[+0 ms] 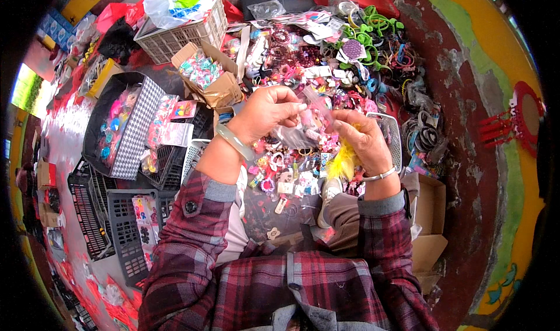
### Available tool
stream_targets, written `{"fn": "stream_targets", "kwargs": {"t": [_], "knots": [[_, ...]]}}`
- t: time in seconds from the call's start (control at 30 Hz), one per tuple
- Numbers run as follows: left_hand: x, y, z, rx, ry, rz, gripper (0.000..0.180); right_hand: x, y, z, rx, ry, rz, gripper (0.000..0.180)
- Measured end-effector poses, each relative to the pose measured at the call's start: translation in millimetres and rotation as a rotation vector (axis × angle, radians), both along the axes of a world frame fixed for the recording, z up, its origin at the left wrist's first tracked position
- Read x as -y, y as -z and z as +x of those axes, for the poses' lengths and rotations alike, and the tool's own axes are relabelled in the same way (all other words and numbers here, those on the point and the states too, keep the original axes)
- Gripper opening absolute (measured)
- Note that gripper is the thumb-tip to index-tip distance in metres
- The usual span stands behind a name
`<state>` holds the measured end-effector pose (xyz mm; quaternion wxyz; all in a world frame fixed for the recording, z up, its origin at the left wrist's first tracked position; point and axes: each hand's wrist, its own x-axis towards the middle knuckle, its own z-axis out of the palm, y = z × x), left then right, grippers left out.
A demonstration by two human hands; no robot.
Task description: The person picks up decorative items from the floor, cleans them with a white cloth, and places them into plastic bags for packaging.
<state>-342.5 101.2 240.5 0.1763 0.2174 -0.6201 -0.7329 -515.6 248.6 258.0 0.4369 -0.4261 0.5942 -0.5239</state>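
Between my hands is a small clear plastic bag [317, 104], held up above a spread of small hair ornaments. My left hand [265, 115], with a pale bangle at its wrist, pinches the bag's left side between thumb and fingers. Its right side is at the fingertips of my right hand [368, 144], which wears a silver bracelet. A yellow feather piece [343, 163] hangs under the right palm, seemingly tucked in the curled fingers. Pinkish shapes show through the bag, but I cannot tell whether they are inside or behind it. Below lie colourful hair clips [286, 182].
Green headbands [373, 27] and dark hair bands [429, 135] lie at the right. On the left stand a cardboard box of small packets [224, 62], a houndstooth-patterned box [137, 127], black crates [125, 232] and a pale crate [186, 36]. An opened carton [429, 214] sits by my right knee.
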Motion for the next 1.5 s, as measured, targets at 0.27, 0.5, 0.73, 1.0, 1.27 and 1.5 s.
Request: {"fn": "stream_targets", "kwargs": {"t": [0.27, 0.5, 0.73, 1.0, 1.27, 1.5], "knots": [[-3, -7, 1, -0.009, 0.068, -0.041, 0.014, 4, 15, 7, -0.128, 0.092, -0.090, 0.017], [-9, -6, -2, -0.078, 0.124, 0.113, 0.011, 3, 9, 10, 0.026, 0.030, 0.015, 0.016], [-12, -8, -1, -0.142, 0.142, 0.296, 0.008, 2, 16, 3, 0.253, -0.001, 0.040, 0.014], [-1, 8, -4, -0.181, 0.121, 0.188, 0.010, 2, 17, 11, -0.070, -0.062, -0.169, 0.015], [-6, 6, -8, -0.095, 0.039, 0.031, 0.018, 5, 18, 16, -0.364, -0.040, -0.226, 0.014], [-10, 6, -9, -0.138, 0.027, 0.139, 0.020, 5, 25, 16, -0.091, 0.183, -0.149, 0.014]]}}
